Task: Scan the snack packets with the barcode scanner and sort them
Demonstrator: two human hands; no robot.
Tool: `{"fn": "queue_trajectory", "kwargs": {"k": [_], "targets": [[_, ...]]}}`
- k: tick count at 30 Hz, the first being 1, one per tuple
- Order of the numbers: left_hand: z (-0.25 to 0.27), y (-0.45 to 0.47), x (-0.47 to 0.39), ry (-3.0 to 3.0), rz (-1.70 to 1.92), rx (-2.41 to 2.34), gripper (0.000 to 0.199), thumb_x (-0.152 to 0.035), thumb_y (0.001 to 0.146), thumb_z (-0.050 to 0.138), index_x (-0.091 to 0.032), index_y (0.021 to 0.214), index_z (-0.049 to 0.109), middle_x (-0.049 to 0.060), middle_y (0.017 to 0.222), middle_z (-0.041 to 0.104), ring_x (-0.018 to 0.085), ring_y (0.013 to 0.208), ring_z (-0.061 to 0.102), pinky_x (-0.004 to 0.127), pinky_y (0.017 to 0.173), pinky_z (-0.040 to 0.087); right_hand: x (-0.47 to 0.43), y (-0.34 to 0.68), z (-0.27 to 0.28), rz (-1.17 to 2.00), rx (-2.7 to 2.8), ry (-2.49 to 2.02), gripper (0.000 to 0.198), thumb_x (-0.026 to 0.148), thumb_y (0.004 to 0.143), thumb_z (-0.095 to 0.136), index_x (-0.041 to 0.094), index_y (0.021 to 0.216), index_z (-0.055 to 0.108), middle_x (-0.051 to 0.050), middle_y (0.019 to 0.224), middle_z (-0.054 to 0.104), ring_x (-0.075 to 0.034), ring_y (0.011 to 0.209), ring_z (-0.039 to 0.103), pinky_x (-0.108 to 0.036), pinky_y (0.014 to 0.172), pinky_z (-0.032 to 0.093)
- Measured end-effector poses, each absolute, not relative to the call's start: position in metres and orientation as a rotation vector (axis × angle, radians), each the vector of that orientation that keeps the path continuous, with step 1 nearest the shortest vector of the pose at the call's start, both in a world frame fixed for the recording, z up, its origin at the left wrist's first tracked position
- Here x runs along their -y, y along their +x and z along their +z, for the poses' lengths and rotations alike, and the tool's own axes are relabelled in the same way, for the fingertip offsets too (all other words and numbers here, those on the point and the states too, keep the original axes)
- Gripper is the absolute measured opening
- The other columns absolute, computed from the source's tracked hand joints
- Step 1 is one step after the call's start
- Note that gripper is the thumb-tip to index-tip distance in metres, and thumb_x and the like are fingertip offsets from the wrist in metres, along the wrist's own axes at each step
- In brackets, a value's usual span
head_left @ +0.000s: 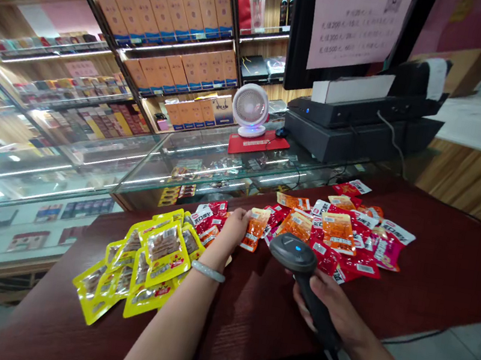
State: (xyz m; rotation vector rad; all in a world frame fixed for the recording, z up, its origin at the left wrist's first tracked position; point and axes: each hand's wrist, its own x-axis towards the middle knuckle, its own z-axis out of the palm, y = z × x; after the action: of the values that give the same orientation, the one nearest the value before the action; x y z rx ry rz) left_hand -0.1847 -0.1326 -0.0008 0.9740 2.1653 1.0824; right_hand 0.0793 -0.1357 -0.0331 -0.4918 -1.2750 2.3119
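Note:
My right hand point(330, 304) is wrapped around the handle of a dark grey barcode scanner point(295, 252), whose head shows a small blue light. To the left, my left hand point(237, 225) has its fingers closed on the edge of an orange snack packet point(255, 231), which has a pale top. Just beyond my left wrist lie several red and white packets point(211, 217), partly hidden by the hand. A pile of yellow-edged snack packets point(165, 250) with clear windows sits left of my forearm. Past the scanner spreads a heap of red and orange packets point(339, 232).
The packets lie on a dark red-brown table point(444, 279). Behind it stands a glass display counter point(207, 156) with a white fan point(250, 108) on a red mat. A monitor point(299, 37) and a black till unit point(357, 131) stand at the back right. Stocked shelves point(171, 11) line the wall.

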Motion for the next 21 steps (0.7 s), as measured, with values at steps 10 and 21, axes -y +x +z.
{"fn": "queue_trajectory", "kwargs": {"k": [10, 21], "targets": [[-0.007, -0.167, 0.152, 1.156, 1.173, -1.502, 0.045, -0.026, 0.066, 0.080, -0.016, 0.105, 0.061, 0.004, 0.093, 0.071, 0.016, 0.084, 0.066, 0.030, 0.080, 0.051, 0.141, 0.080, -0.035, 2.229, 1.207, -0.503, 0.045, 0.057, 0.080, 0.071, 0.018, 0.096, 0.055, 0.002, 0.062, 0.059, -0.008, 0.041, 0.047, -0.018, 0.036, 0.041], [0.006, -0.159, 0.155, 1.512, 0.836, -1.814, 0.020, -0.024, 0.072, 0.067, -0.015, 0.090, 0.070, 0.001, 0.075, 0.067, 0.013, 0.067, 0.056, 0.023, 0.063, 0.043, 0.142, 0.081, -0.035, 2.177, 1.236, -0.486, 0.046, 0.060, 0.081, 0.069, 0.018, 0.094, 0.057, 0.002, 0.063, 0.058, -0.008, 0.041, 0.047, -0.018, 0.036, 0.041]]}}
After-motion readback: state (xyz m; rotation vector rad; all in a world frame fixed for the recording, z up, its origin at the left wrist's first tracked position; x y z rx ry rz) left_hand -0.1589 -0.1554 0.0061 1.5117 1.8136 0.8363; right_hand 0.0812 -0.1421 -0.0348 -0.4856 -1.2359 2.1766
